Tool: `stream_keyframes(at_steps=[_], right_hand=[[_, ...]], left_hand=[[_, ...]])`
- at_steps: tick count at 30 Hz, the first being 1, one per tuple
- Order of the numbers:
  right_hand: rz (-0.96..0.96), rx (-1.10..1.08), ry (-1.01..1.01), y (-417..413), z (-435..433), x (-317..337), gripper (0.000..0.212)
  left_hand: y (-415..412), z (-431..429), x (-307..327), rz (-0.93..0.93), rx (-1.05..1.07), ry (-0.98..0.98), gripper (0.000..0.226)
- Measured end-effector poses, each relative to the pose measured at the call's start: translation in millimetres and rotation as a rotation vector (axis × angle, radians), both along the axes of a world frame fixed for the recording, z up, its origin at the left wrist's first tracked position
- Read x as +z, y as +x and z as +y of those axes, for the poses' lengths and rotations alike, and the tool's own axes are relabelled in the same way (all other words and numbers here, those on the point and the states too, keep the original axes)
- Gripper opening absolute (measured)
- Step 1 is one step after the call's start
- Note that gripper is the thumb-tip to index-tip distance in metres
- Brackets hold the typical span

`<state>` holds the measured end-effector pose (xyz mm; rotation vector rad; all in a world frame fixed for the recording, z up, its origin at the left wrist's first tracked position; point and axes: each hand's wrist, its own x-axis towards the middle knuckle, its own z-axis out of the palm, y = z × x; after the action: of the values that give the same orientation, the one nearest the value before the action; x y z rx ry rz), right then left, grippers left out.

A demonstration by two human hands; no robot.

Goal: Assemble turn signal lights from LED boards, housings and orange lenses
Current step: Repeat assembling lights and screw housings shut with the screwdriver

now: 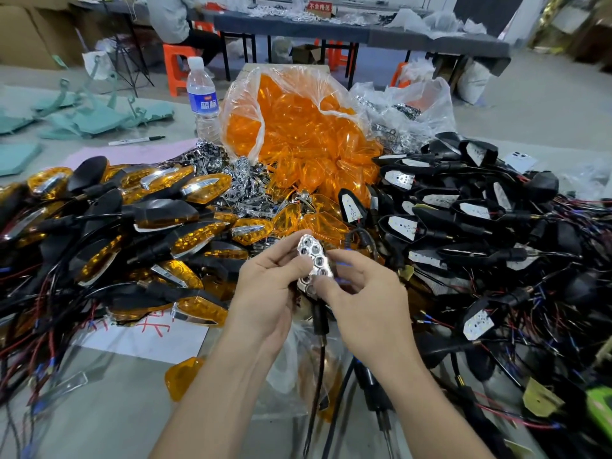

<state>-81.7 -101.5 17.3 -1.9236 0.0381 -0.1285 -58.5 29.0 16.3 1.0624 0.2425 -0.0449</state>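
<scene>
Bright, even diffuse light from above with only soft shadows, glare blowing out the silver honeycomb chrome reflector (314,260) and streaking the clear plastic bag of orange lenses (291,127), right hand (364,303) slightly motion-blurred at the fingertips, wide-angle bowing the dark grey far table (414,39), corners soft.

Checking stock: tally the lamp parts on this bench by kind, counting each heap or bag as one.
Heap of finished lights: 1
Heap of black housings with LED boards: 1
Bag of orange lenses: 1
Heap of loose chrome reflectors: 1
Bag of chrome parts: 1
Single chrome reflector, held: 1
Total: 6
</scene>
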Motion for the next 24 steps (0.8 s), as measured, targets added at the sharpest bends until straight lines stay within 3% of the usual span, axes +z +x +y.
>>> stream_keyframes(at_steps=[1, 4, 7, 11, 15, 19, 24], right_hand=[[0.041, 0.014, 0.014, -2.6, 0.9, -1.1, 0.037], [0.097, 0.119, 0.102, -8.9, 3.6, -4.6, 0.035], [0.184, 0.193, 0.315, -11.5, 3.2, -4.1, 0.061], [0.223, 0.26, 0.529, -10.1, -3.8, -0.6, 0.058], [0.243, 0.252, 0.579, -9.4, -6.1, -4.3, 0.056], [0.226, 0.255, 0.61, -11.4, -6.0, -5.8, 0.058], [0.239, 0.237, 0.666, -10.0, -4.0, -6.2, 0.059]], left_hand=[[0.9, 1.7, 1.5, 0.019, 0.017, -0.05, 0.037], [1.3, 7.5, 2.6, 0.036, 0.044, -0.072, 0.041], [0.8, 10.3, 0.9, -0.032, 0.063, 0.112, 0.039], [2.9, 14.1, -0.6, -0.139, 0.062, 0.281, 0.038], [5.8, 18.3, -1.9, -0.25, 0.04, 0.48, 0.039], [2.3, 18.0, -0.6, -0.364, 0.005, 0.803, 0.045], [2.2, 14.7, 0.4, -0.399, 0.003, 0.912, 0.049]])
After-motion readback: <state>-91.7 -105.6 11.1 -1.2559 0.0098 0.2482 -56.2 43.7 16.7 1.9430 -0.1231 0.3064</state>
